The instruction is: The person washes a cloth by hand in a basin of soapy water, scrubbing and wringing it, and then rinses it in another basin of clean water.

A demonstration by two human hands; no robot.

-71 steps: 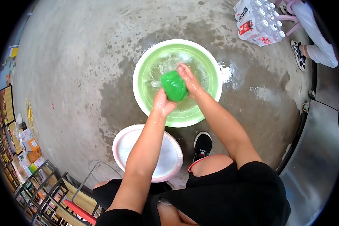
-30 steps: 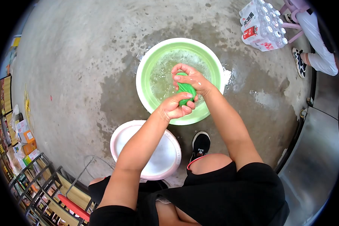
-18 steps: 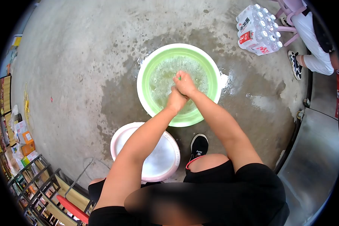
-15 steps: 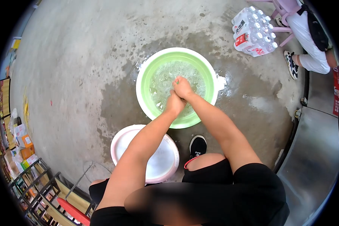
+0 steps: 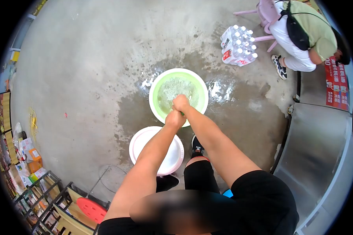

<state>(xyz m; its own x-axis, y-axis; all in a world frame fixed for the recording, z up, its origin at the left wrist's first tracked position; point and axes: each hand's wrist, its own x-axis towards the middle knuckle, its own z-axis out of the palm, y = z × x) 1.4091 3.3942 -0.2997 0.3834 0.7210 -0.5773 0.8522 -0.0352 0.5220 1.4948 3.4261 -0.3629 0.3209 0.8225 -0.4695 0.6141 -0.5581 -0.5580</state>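
A light green basin [image 5: 155, 111] with a white rim stands on the wet floor, holding bubbly water. Above its near side my two fists meet. My right hand [image 5: 181, 102] is closed and lies just beyond my left hand [image 5: 174, 118], which is closed too. A small bit of something green [image 5: 182, 113] shows between them; most of it is covered by the fingers, so its kind cannot be made out. Nearer to me, a pale pink and white basin [image 5: 177, 160] sits partly under my left forearm.
A wrapped pack of water bottles [image 5: 239, 46] stands at the upper right, near a pink plastic chair [image 5: 267, 12]. Beside it is a person in white trousers [image 5: 292, 39]. A metal counter [image 5: 308, 135] runs along the right; shelves [image 5: 47, 196] and a red stool [image 5: 91, 209] are lower left.
My view has risen and shifted, so the basins look smaller. My closed hands have moved from over the water's middle toward the green basin's near side. More of the other person shows.
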